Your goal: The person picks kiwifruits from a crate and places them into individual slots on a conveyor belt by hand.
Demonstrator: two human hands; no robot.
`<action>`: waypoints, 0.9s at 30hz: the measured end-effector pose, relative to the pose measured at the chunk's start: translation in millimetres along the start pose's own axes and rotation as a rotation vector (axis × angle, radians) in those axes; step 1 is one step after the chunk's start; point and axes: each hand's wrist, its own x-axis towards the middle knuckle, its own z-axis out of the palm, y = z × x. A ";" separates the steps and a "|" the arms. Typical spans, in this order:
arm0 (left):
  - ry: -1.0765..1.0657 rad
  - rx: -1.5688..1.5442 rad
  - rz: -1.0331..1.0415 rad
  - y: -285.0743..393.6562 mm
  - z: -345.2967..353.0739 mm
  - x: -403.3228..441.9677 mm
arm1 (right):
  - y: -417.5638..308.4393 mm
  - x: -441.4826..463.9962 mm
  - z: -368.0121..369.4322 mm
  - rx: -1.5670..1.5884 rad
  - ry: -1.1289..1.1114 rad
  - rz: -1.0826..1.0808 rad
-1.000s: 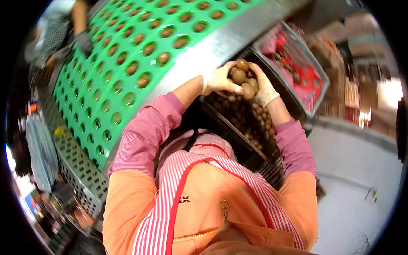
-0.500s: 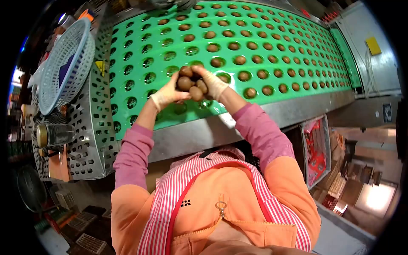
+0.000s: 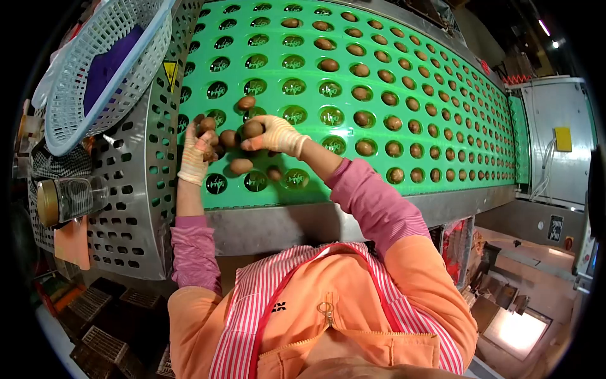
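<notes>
Both my hands wear pale, banded gloves and sit over the left part of the green moulded tray film (image 3: 312, 132). My left hand (image 3: 194, 158) is closed round a few brown eggs (image 3: 207, 124) at the film's left edge. With thumb and fingers, my right hand (image 3: 278, 135) grips another brown egg (image 3: 253, 129). Between the hands lies a loose egg (image 3: 229, 138). One more egg (image 3: 246, 103) rests farther up, and another (image 3: 240, 166) lies nearer me. A blurred egg (image 3: 274, 173) is below my right hand.
Rows of eggs (image 3: 413, 103) fill the cups to the right; many left cups (image 3: 257, 61) hold none. At left, a perforated metal guard (image 3: 136, 208) carries a blue plastic basket (image 3: 113, 120) and a lidded jar (image 3: 72, 199). A steel edge (image 3: 284, 221) runs before me; a metal housing (image 3: 555, 139) stands right.
My hands, earlier together round a cluster of eggs, have moved left and apart. Several eggs now lie loose on the film between them. The view has shifted too.
</notes>
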 end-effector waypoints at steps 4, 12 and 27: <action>0.193 0.789 0.097 9.4 -26.5 19.4 | 24.7 -7.4 -34.0 -0.032 0.047 -0.063; 0.289 1.601 0.294 47.8 41.4 62.0 | 34.2 -8.6 -138.7 -0.721 0.568 0.093; -0.129 1.818 0.231 23.0 138.7 121.2 | 61.5 -35.4 -126.0 -1.041 0.475 -0.088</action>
